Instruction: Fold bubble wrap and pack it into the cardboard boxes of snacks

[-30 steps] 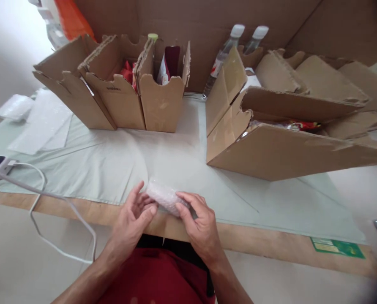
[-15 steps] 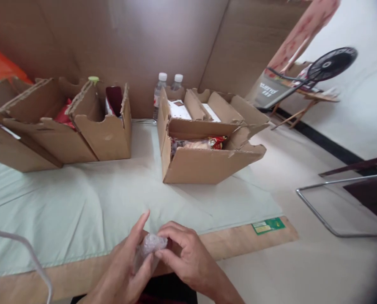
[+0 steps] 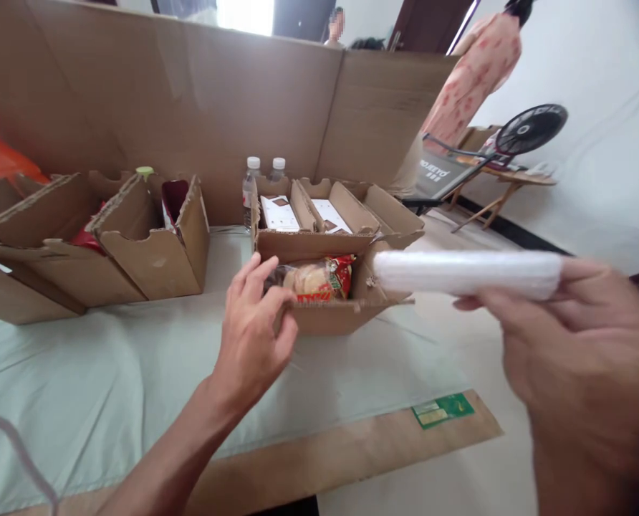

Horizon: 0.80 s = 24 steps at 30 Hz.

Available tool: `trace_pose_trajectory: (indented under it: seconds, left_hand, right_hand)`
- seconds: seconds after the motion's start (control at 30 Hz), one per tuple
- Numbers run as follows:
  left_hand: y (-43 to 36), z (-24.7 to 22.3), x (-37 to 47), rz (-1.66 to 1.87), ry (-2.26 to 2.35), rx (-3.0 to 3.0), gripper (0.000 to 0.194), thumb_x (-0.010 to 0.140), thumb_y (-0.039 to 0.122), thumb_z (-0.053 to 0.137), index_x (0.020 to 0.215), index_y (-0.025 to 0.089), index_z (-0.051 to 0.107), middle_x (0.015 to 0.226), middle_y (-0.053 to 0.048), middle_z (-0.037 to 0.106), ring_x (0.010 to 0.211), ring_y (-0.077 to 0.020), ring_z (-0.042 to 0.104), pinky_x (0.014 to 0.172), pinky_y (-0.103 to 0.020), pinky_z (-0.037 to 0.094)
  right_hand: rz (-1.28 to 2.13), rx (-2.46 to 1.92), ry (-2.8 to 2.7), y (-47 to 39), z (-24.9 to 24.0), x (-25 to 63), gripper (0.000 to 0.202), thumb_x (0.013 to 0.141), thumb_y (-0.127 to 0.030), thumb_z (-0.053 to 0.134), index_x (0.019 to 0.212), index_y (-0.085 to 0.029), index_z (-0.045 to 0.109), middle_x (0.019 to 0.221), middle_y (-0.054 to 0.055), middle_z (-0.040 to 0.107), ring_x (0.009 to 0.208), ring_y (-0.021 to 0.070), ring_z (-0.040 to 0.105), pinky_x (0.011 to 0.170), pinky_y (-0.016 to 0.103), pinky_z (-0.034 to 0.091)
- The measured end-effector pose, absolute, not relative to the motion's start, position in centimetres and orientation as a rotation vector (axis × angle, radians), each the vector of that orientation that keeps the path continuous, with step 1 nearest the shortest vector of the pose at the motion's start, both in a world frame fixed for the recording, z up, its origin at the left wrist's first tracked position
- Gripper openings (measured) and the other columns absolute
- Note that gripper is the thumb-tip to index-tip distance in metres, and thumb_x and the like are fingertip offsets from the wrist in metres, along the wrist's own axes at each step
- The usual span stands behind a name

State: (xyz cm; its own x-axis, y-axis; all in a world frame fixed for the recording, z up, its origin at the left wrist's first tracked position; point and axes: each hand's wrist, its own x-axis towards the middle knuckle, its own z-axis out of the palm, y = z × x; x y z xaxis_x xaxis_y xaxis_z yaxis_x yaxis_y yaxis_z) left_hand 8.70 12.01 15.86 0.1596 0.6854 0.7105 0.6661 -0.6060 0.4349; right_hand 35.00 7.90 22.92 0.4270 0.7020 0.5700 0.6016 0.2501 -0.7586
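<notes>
My right hand point(image 3: 582, 322) grips one end of a long white roll point(image 3: 467, 272) that looks wrapped in clear plastic. It is held level at the right, in front of the cardboard boxes; what is inside cannot be made out. My left hand point(image 3: 258, 308) is at the left end of the front cardboard box point(image 3: 319, 321), its thumb and fingers closed over the front wall, which leans outward and is blurred. Inside that box lies a red and clear snack packet point(image 3: 319, 278) with pale round pieces showing.
Behind the front box, narrow compartments hold white boxes point(image 3: 281, 213); two water bottles point(image 3: 252, 190) stand beyond. More cardboard bins point(image 3: 152, 265) are at the left on the pale green cloth point(image 3: 163, 380). A cardboard panel point(image 3: 217, 122) backs the table. A fan point(image 3: 531, 130) and a person point(image 3: 475, 79) are at the right.
Both hands were together low at the front around the plastic-wrapped roll. My right hand has lifted it up and right; my left hand has moved forward to the box. The view has tilted up.
</notes>
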Motion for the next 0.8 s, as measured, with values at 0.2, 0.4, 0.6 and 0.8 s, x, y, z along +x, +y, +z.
trace_pose_trajectory:
  seconds: [0.2,0.4,0.6,0.8]
  left_hand:
    - [9.4,14.3,8.5,1.506,1.245,2.419,0.033,0.075,-0.002,0.057,0.095,0.023,0.066,0.162,-0.008,0.04,0.152,-0.0389,0.035,0.116,-0.068,0.039]
    - [9.9,14.4,8.5,1.503,1.241,2.395,0.031,0.075,-0.002,0.058,0.094,0.021,0.067,0.164,-0.01,0.039,0.153,-0.0377,0.033,0.119,-0.065,0.037]
    - [11.2,14.4,8.4,1.505,1.236,2.402,0.027,0.076,0.0,0.06,0.088,0.022,0.067,0.164,-0.006,0.04,0.152,-0.0388,0.035,0.118,-0.066,0.038]
    - [11.4,14.1,7.5,1.592,1.304,2.185,0.071,0.086,0.015,0.065,0.151,0.031,0.041,0.175,-0.009,0.007,0.159,-0.0388,0.018,0.122,-0.064,0.033]
  right_hand:
    - [0.101,-1.48,-2.057,13.3,26.3,36.6,0.014,0.085,-0.041,0.069,0.085,-0.027,0.071,0.074,0.0,0.07,0.062,0.0156,0.061,0.056,0.031,0.044]
    - [-0.029,-1.728,-2.637,17.3,23.6,33.8,0.014,0.074,-0.009,0.069,0.069,-0.023,0.07,0.066,0.0,0.069,0.061,0.0155,0.058,0.057,0.03,0.033]
    - [-0.31,-1.593,-2.794,20.2,21.0,32.6,0.031,0.064,0.0,0.069,0.044,-0.02,0.056,0.052,0.005,0.061,0.061,0.0193,0.059,0.063,0.034,0.038]
    - [-0.27,-1.549,-2.258,15.6,23.8,35.1,0.023,0.082,-0.023,0.073,0.105,-0.024,0.078,0.109,0.006,0.079,0.097,0.027,0.071,0.082,0.04,0.051]
